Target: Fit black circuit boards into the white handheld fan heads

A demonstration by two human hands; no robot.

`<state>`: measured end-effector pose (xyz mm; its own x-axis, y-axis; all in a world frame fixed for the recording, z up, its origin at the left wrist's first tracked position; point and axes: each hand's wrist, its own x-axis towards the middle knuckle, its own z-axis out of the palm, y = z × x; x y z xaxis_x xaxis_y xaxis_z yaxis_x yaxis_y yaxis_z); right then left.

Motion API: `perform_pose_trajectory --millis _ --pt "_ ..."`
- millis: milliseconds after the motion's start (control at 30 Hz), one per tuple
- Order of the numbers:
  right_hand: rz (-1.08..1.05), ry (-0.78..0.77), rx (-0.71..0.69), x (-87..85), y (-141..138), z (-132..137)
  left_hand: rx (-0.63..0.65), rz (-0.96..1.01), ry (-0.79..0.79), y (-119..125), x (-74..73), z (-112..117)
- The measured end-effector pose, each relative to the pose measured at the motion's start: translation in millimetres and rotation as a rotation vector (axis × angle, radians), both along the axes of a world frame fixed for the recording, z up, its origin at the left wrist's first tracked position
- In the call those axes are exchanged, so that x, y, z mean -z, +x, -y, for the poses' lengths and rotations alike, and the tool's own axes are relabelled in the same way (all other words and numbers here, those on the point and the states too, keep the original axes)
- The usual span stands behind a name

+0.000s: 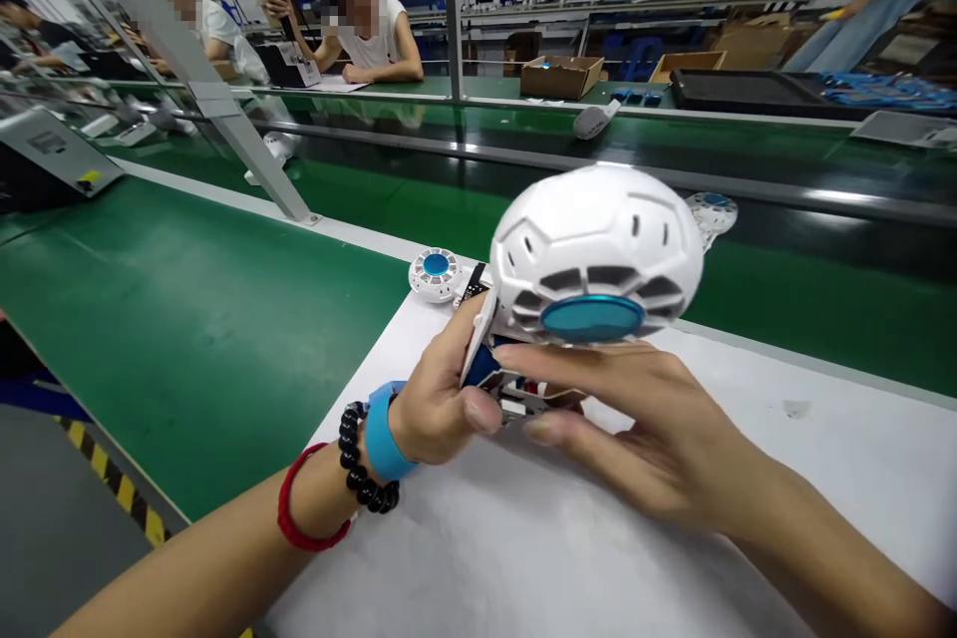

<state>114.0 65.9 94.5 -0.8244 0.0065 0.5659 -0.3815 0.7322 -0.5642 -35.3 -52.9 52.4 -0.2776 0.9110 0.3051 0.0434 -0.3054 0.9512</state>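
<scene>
Honestly, my left hand (438, 404) is pinched shut on the bottom edge of the white shell (598, 239), held up over the white mat (598, 548). My right hand (658, 439) has its fingers touching underneath, can't tell if they're gripping. It looks top-heavy, so it could roll out onto the little round part (435, 274).

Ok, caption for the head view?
Left hand grips a white vented shell, right hand steadying it, above a white mat.

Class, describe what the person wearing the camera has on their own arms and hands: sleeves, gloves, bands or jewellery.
The left hand and right hand are ungloved, and no sleeve shows on either forearm. The left wrist carries three things: a blue wristband nearest the hand, then a black bead bracelet, then a thin red band. Nothing shows on the right wrist.
</scene>
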Motion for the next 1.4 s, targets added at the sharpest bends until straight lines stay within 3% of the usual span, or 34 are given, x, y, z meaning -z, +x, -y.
perform_pose_trajectory --millis 133,267,367,433,567,733,833,933,1033,1133,1300,1400 --pt "0.09 0.109 0.03 -7.6 0.7 -1.8 0.058 -0.108 0.117 -1.0 -1.6 -0.4" --pt "0.107 0.267 0.103 -9.2 -0.2 -0.7 0.012 -0.114 0.185 0.2 3.7 -1.8" --pt "0.105 0.297 0.117 -4.8 -0.8 0.8 0.003 -0.095 0.191 2.0 6.6 -2.1" --pt "0.102 0.226 0.125 0.9 -1.0 2.8 0.004 -0.077 0.174 3.1 6.4 -2.3" --pt "-0.076 -0.065 0.189 13.5 -3.3 9.1 -0.034 -0.037 0.165 4.6 3.6 -3.3" --pt "-0.081 -0.153 0.195 15.1 -8.1 13.9 -0.064 -0.099 0.205 3.7 1.7 -5.1" --pt "-0.104 -0.214 0.315 13.8 -11.4 16.3 -0.104 -0.118 0.179 4.0 1.5 -5.3" --pt "-0.094 -0.46 0.442 13.0 -17.4 20.5 -0.192 -0.111 0.107 6.6 2.0 -4.1" --pt "0.034 -0.676 0.398 11.4 -25.3 22.2 -0.219 -0.074 0.005 9.6 0.4 -3.1" --pt "-0.001 -0.728 0.452 11.3 -31.6 14.8 -0.145 -0.005 -0.097 8.3 -5.4 -4.5" --pt "0.012 -0.838 0.442 13.3 -31.5 -6.6 0.148 0.148 -0.384 -0.4 -16.1 -8.1" --pt "0.075 -0.827 0.458 13.1 -29.9 -7.8 0.155 0.164 -0.449 2.0 -17.9 -7.8"
